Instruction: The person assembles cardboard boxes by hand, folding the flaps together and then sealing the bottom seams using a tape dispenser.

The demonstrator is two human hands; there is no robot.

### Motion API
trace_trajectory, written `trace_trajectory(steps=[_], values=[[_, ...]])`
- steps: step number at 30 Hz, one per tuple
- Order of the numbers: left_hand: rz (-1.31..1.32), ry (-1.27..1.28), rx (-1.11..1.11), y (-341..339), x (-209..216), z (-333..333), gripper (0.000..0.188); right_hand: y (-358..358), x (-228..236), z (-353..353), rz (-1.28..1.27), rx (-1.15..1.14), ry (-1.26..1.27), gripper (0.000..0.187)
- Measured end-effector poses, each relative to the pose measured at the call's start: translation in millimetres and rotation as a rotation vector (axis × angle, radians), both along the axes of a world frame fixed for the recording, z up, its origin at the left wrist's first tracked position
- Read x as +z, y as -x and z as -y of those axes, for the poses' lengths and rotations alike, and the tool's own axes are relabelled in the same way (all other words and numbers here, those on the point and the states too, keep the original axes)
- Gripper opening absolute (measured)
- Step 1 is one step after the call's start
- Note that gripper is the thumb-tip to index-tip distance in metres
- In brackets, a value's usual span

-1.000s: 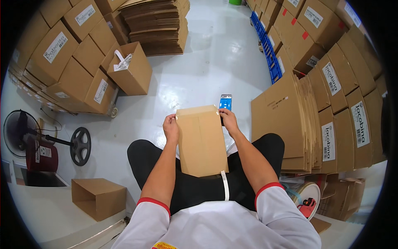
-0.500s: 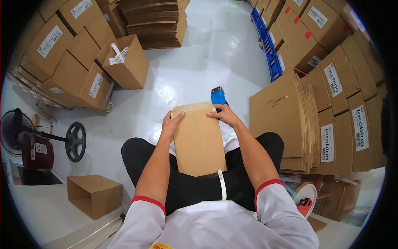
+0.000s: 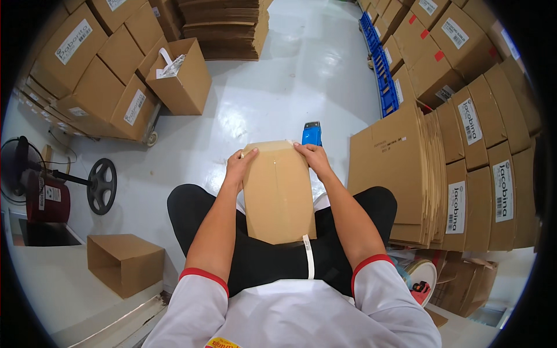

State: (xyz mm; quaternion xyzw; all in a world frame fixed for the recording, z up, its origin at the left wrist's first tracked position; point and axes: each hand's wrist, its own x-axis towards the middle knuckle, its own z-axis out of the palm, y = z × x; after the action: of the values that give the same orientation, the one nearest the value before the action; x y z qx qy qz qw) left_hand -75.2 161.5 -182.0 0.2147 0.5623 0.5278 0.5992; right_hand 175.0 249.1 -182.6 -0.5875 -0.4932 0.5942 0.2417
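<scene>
A narrow brown cardboard box (image 3: 278,194) rests across my lap, its far end tilted up between my hands. A pale strip, like clear tape, runs along that far edge. My left hand (image 3: 239,165) grips the far left corner, thumb on the top face and fingers curled over the side. At the far right corner, my right hand (image 3: 313,159) closes on the edge with its thumb on top. Just beyond the right hand is a blue object with a dark end (image 3: 311,134), its kind unclear. A white strip (image 3: 309,255) lies on my dark clothing below the box.
Flat cardboard sheets (image 3: 386,174) lean at the right beside stacked cartons (image 3: 470,122). More cartons (image 3: 75,43) stand at far left, near an open carton (image 3: 184,78). A fan (image 3: 26,174) with a round base and an empty carton (image 3: 125,264) are at left.
The right thumb has shifted farther up to the box's far corner. More of the blue object shows beyond it. The whole view has tilted slightly; both hands still hold the box.
</scene>
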Motion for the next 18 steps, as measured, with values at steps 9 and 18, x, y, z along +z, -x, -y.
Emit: trace_trajectory(steps=[9, 18], values=[[-0.049, 0.307, 0.089, 12.5, -26.5, -35.7, 0.026, 22.8, -34.2, -35.3, 0.134, -0.238, 0.174, 0.03], [0.041, 0.21, 0.419, 0.9, -58.2, -3.2, 0.041, -2.0, -17.5, -74.5, 0.159, -0.457, -0.327, 0.053]])
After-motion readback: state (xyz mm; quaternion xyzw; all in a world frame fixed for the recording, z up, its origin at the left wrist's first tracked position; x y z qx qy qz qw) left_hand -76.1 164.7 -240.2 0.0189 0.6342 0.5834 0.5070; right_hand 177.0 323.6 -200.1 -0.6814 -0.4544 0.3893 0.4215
